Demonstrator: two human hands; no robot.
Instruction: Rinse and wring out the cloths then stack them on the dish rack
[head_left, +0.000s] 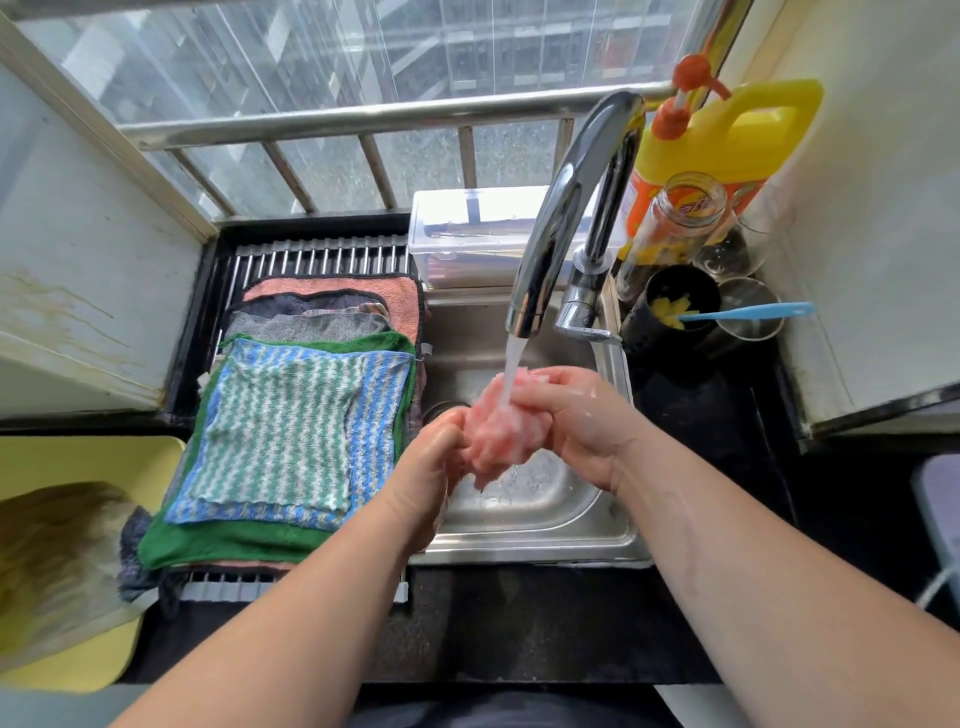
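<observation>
A bunched pink cloth (501, 431) is under the running water from the chrome faucet (563, 208), over the steel sink (545, 525). My left hand (431, 467) grips its lower left end and my right hand (576, 415) clasps its upper right side. To the left, on the dish rack (322, 254), lies a flat stack of cloths. A green-and-white striped cloth (283, 431) is on top, over a blue striped one (382, 410), a green one (234, 543), grey ones and a salmon one (400, 299).
A clear plastic box (467, 234) stands behind the sink. At the right are a yellow detergent jug (727, 135), a glass jar (680, 218), a black cup with a blue utensil (748, 312) and glasses. A yellow tray (78, 462) is at the far left.
</observation>
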